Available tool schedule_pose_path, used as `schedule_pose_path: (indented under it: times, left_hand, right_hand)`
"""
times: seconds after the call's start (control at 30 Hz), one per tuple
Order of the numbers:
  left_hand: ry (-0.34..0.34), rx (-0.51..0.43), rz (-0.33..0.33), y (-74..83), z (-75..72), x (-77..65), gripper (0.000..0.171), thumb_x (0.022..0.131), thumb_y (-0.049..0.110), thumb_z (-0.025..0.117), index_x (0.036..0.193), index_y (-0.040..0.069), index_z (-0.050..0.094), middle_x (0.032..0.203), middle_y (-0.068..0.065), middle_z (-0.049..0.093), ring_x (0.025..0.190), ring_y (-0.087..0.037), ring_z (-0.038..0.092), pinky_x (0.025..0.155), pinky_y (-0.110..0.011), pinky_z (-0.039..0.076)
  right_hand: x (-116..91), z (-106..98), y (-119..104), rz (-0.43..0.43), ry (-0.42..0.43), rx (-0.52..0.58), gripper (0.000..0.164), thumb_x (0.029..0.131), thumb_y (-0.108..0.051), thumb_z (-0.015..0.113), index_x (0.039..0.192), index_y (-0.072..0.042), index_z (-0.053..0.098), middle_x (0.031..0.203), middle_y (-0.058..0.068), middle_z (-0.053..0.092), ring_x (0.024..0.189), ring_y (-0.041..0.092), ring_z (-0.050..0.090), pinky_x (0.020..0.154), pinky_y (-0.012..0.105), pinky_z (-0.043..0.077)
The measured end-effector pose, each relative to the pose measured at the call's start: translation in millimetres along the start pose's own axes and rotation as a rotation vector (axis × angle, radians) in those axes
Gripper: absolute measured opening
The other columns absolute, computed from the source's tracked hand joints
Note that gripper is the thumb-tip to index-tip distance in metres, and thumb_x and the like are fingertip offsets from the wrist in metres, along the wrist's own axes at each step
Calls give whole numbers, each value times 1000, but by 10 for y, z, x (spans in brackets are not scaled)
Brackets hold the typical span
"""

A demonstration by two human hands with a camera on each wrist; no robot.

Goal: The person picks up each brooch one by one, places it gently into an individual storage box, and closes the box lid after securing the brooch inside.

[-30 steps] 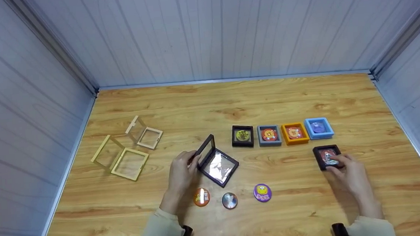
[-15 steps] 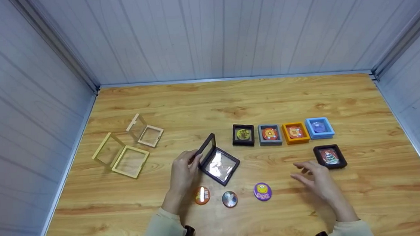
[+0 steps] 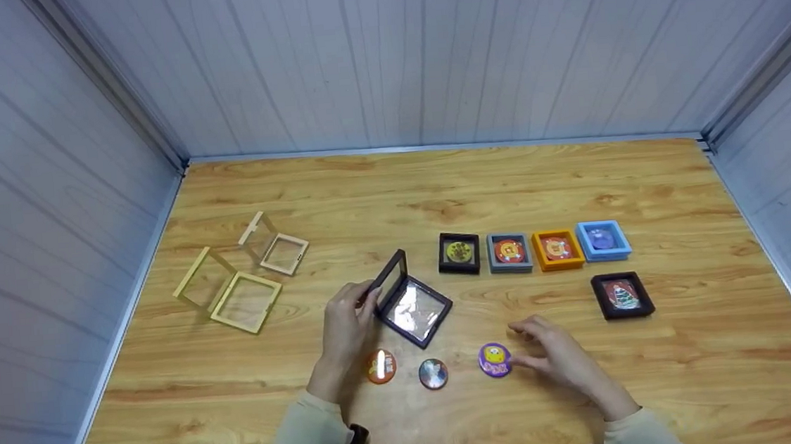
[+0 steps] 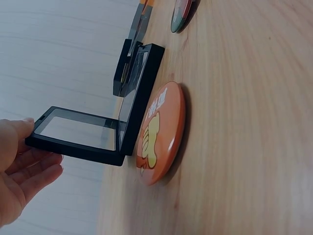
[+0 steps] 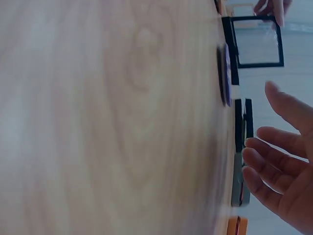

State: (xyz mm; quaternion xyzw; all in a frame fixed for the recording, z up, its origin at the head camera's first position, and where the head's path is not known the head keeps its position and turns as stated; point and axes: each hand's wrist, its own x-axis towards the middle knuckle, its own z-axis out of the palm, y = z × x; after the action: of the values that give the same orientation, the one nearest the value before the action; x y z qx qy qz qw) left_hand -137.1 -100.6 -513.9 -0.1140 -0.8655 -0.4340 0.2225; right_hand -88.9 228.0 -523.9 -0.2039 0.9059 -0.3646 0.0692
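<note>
My left hand (image 3: 344, 325) pinches the raised lid of a black hinged display frame (image 3: 434, 326), whose clear-windowed base lies on the table. In the left wrist view, the thumb and fingers grip the edge of that lid (image 4: 73, 152). My right hand (image 3: 554, 354) hovers with spread, relaxed fingers at the right side of a purple badge (image 3: 495, 360) with a yellow figure, holding nothing. The right wrist view shows its fingers (image 5: 274, 161) apart. Left of the purple badge lie a round picture badge (image 3: 433, 373) and an orange badge (image 3: 381, 366).
A row behind holds a black frame (image 3: 459, 253), a grey frame (image 3: 509, 252), an orange frame (image 3: 557, 249) and a light blue frame (image 3: 603, 240). A black tree-picture frame (image 3: 623, 295) sits at right. Two frames, yellow (image 3: 245, 303) and beige (image 3: 285, 253), stand unfolded at left.
My right hand has let go of the black tree-picture frame and moved left to the purple badge. My left hand keeps holding the lid in place.
</note>
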Motion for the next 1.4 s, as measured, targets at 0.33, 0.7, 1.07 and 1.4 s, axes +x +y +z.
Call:
schedule_pose_path:
  times: [0.33,0.7,1.07,1.4]
  left_hand:
    - [1,10,6,12,-7,-1,16,84,14,61,88,0,67,77,-4,63,67,-12,58,60,-25,48]
    - [-2,5,-15,25,-19,0,17,84,15,60,89,0,67,78,-4,63,68,-12,58,62,-25,48]
    - [3,12,-10,13,-14,-17,16,84,14,60,89,1,67,77,-4,62,68,-12,57,61,-25,48]
    - [10,-2,15,7,-10,-1,15,83,13,61,88,0,67,75,-3,62,66,-11,57,59,-24,48]
  right_hand:
    - [69,102,-28,-43,-103,-83,60,70,-34,72,117,-2,53,110,5,52,102,22,51,89,40,40]
    - [109,155,-93,-87,-156,-117,60,68,-30,75,116,-2,54,107,3,50,97,17,51,85,38,43]
    - [123,185,-122,-97,-175,-181,47,70,-21,74,110,-1,58,101,3,49,92,16,51,81,36,45]
    - [150,175,-114,-107,-178,-196,49,69,-19,73,110,3,58,100,5,49,90,17,52,78,33,47]
